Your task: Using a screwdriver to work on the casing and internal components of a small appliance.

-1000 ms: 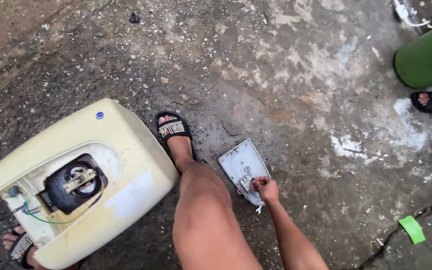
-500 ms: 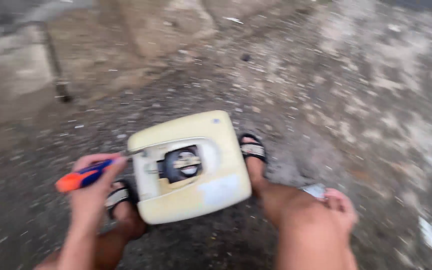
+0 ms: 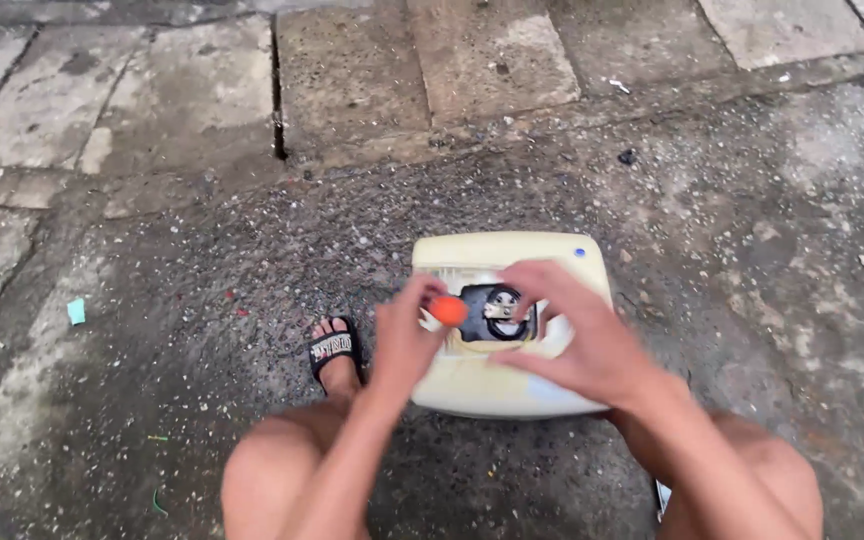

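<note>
Left hand point(image 3: 404, 340) grips orange-handled screwdriver point(image 3: 448, 310); right hand point(image 3: 577, 335) spread wide over cream plastic casing point(image 3: 507, 380). Casing looks rigid, light; hold by edges.

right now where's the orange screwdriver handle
In the head view it sits just left of centre, gripped in the left hand: the orange screwdriver handle points at the black opening of the cream plastic housing.

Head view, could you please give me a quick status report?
Left hand gripping orange-handled screwdriver. Right hand open over cream housing. Nothing blocking.
</note>
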